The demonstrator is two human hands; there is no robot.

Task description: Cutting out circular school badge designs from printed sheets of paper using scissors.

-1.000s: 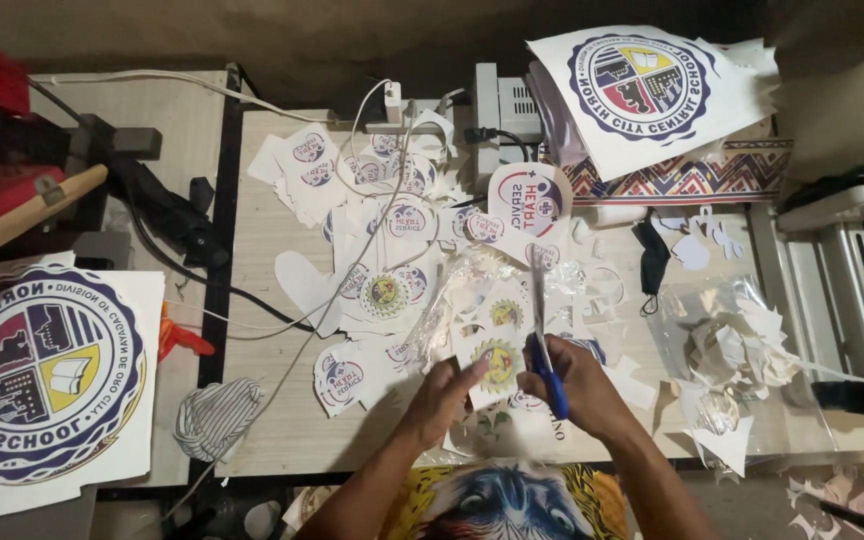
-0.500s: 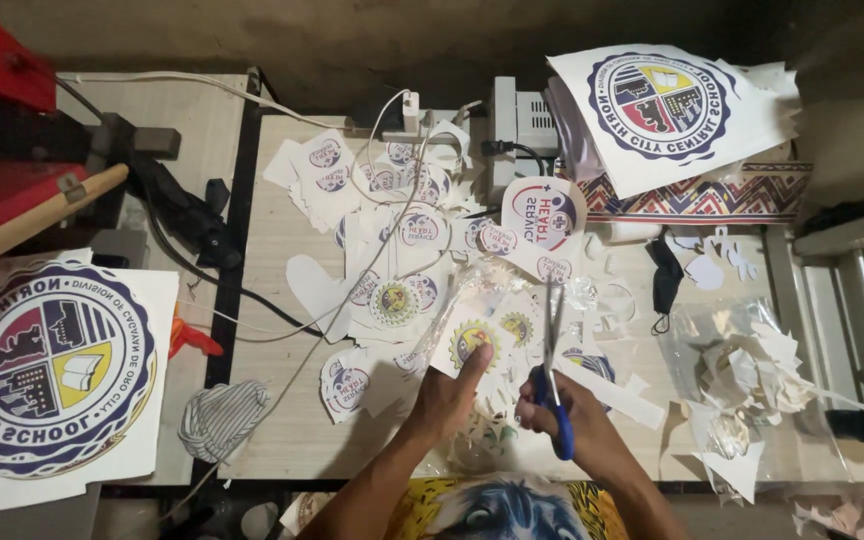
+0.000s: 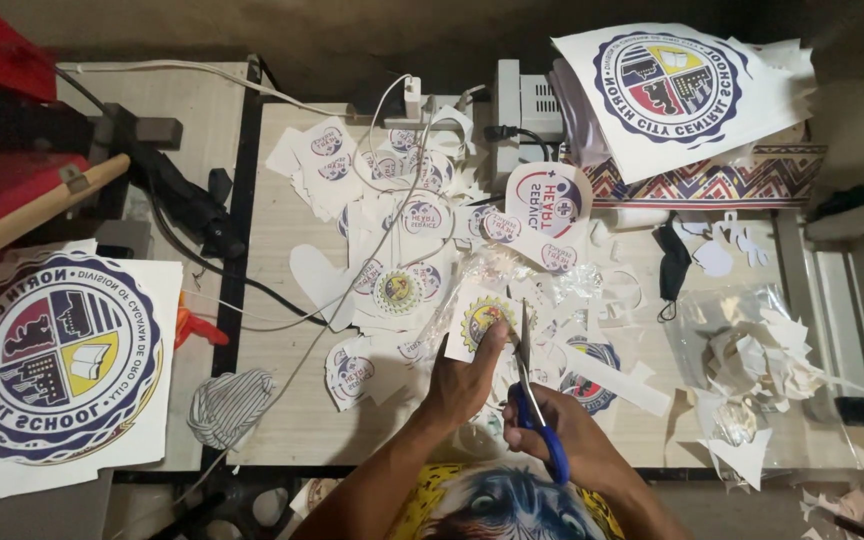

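Note:
My left hand (image 3: pixel 464 378) pinches a small white paper piece with a round yellow gear-like emblem (image 3: pixel 482 322), held just above the wooden table (image 3: pixel 282 420). My right hand (image 3: pixel 564 435) grips blue-handled scissors (image 3: pixel 530 385); the blades point away from me and lie along the right edge of that paper piece. Around the hands lie several cut-out round printed stickers (image 3: pixel 420 218) and white paper scraps.
Large round school-seal prints lie at the left (image 3: pixel 57 358) and the back right (image 3: pixel 674 82). A grey power unit (image 3: pixel 527 105) with cables sits at the back. A striped cloth (image 3: pixel 227 402), a black face mask (image 3: pixel 672 268) and a plastic bag of scraps (image 3: pixel 762 365) lie nearby.
The view has shifted a little. The emblem piece has turned in my left hand, and the scissors have moved up along its right edge.

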